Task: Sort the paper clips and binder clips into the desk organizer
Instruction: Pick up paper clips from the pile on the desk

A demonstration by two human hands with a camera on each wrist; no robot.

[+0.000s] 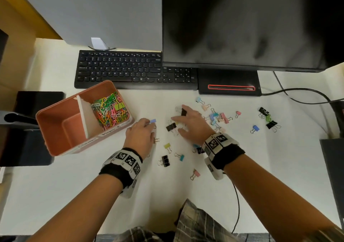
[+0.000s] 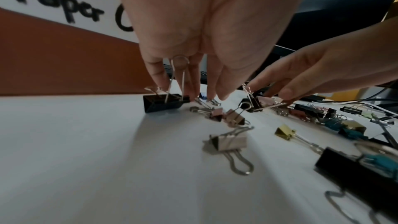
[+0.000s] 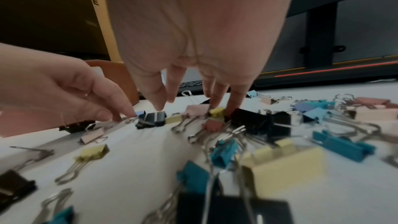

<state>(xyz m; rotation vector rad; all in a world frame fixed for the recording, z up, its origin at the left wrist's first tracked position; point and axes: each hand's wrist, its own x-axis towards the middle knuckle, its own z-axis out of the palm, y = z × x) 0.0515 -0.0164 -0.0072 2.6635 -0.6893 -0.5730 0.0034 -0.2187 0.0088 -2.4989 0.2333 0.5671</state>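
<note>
An orange desk organizer (image 1: 55,122) stands at the left. Its right compartment holds coloured paper clips (image 1: 109,111) and a green binder clip (image 1: 119,106). Several binder clips (image 1: 221,117) lie scattered on the white desk. My left hand (image 1: 144,128) reaches down beside the organizer and pinches the wire handle of a small blue binder clip (image 1: 153,121). A black binder clip (image 2: 163,103) sits under its other fingers, one wire handle standing up between them. My right hand (image 1: 188,122) is spread over a cluster, with fingertips (image 3: 234,103) touching a black clip (image 3: 247,120) and a yellow clip (image 3: 217,112).
A black keyboard (image 1: 134,70) and a monitor (image 1: 242,24) on its stand (image 1: 229,85) lie behind the clips. Cables (image 1: 301,92) run at the right. The organizer's front wall carries a "Paper C…" label (image 2: 64,8). More clips (image 1: 165,160) lie between my wrists.
</note>
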